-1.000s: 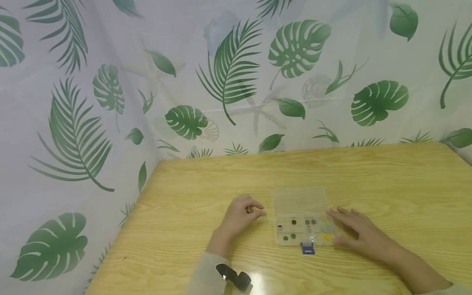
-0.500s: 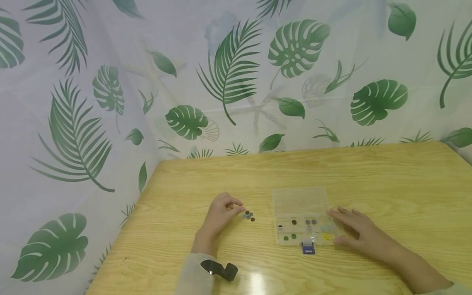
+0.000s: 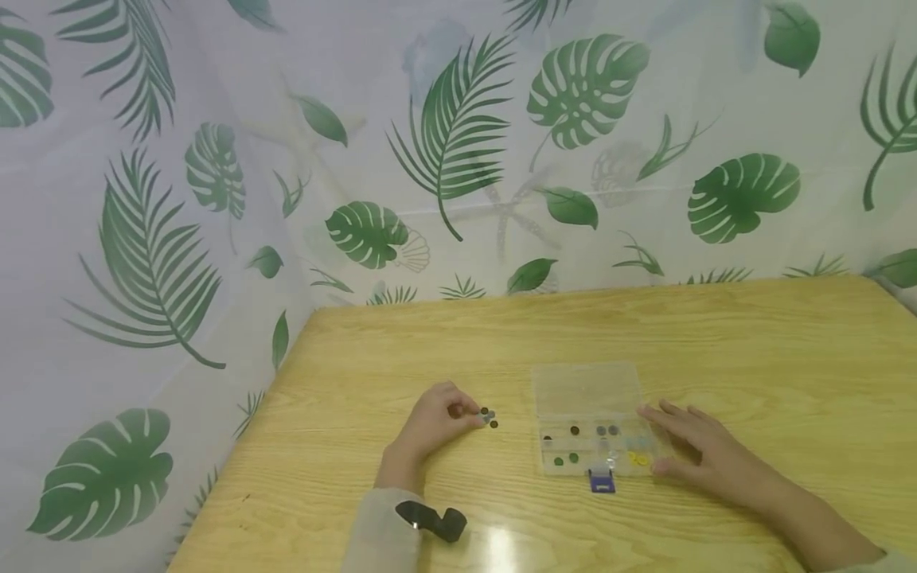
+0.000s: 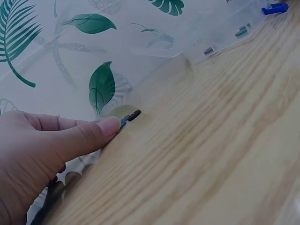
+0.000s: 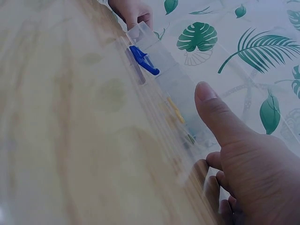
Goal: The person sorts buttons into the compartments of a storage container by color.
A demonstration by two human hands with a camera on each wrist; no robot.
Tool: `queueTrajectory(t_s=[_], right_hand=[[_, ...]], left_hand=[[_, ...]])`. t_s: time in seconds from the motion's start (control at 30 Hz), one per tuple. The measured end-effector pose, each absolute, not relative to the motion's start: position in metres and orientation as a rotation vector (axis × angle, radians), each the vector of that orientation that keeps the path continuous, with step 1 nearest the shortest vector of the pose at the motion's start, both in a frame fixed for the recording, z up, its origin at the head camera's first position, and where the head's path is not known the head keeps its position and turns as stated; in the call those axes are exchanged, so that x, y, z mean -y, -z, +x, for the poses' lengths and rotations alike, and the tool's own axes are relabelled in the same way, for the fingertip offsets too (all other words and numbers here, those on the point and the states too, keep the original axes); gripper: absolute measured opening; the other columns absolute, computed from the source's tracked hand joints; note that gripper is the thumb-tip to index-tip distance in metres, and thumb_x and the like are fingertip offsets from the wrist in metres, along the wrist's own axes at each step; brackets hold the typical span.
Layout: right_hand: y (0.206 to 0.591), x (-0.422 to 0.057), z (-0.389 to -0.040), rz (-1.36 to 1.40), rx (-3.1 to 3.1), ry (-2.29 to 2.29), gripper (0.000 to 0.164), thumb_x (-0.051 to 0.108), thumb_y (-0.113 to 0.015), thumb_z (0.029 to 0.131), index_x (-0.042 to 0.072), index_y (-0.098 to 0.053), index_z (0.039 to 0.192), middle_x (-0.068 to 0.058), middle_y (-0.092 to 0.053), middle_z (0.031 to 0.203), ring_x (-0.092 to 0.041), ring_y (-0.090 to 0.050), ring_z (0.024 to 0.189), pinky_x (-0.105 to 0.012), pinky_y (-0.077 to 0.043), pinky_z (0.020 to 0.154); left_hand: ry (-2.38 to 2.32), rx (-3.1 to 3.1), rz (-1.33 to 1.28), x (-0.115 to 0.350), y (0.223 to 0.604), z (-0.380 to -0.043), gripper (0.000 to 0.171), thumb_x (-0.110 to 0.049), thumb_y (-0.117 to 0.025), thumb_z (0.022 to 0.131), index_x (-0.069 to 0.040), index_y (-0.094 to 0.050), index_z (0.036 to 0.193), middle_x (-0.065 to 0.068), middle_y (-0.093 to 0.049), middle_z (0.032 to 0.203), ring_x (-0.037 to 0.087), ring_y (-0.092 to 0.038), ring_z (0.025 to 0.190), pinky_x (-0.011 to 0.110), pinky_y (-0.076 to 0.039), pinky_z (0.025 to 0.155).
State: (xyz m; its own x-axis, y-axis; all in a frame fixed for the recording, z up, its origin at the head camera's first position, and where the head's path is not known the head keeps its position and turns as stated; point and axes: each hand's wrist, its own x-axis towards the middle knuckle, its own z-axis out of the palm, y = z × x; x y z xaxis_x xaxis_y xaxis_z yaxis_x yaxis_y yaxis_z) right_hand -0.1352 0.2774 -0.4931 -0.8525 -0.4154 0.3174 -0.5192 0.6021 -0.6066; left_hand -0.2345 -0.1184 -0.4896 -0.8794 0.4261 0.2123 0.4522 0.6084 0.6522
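Note:
In the head view, my left hand (image 3: 437, 422) is at a small cluster of buttons (image 3: 493, 424) on the table, left of the box. Its thumb and forefinger pinch at the cluster's near side, where a light blue button is covered by the fingertips. Dark and grey-blue buttons (image 4: 134, 115) stick out past the thumb in the left wrist view. A clear compartment box (image 3: 586, 390) lies with its lid folded back. Inside are brown, grey, green (image 3: 573, 458) and yellow buttons (image 3: 639, 459). My right hand (image 3: 709, 454) rests against the box's right side, fingers extended.
A blue-purple latch (image 3: 602, 481) juts from the box's front edge. The wooden table (image 3: 401, 342) meets a leaf-printed cloth (image 3: 458, 263) at the back and left. A black strap with a small camera (image 3: 433, 519) sits on my left wrist.
My left hand has moved left from beside the box to the loose buttons, uncovering them, and its thumb and forefinger have closed at them. The right hand stays by the box.

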Motion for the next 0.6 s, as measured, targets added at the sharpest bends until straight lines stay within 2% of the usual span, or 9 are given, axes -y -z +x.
queueTrajectory(t_s=[0.33,0.6], right_hand=[[0.4955,-0.2798,-0.1376,0.785,2.676,-1.075,0.07,0.021,-0.072,0.082,0.015,-0.04,0.144,-0.034,-0.04,0.137,-0.058,-0.031,0.124,-0.068,-0.009,0.105],[0.4929,-0.2789,-0.137,0.749,2.696,-1.118,0.068,0.024,-0.072,0.082,0.018,-0.042,0.143,-0.037,-0.035,0.139,-0.064,-0.024,0.124,-0.078,-0.013,0.093]], left_hand=[[1.142,2.772,-0.809,0.1162,0.4893,-0.2339,0.013,-0.033,-0.076,0.079,-0.022,-0.072,0.082,-0.01,-0.057,0.079,0.008,-0.049,0.072,0.022,-0.044,0.066],[1.025,2.832,-0.792,0.1136,0.487,-0.2335,0.015,-0.036,-0.074,0.079,-0.021,-0.07,0.08,-0.011,-0.054,0.078,0.007,-0.046,0.072,0.021,-0.042,0.066]])
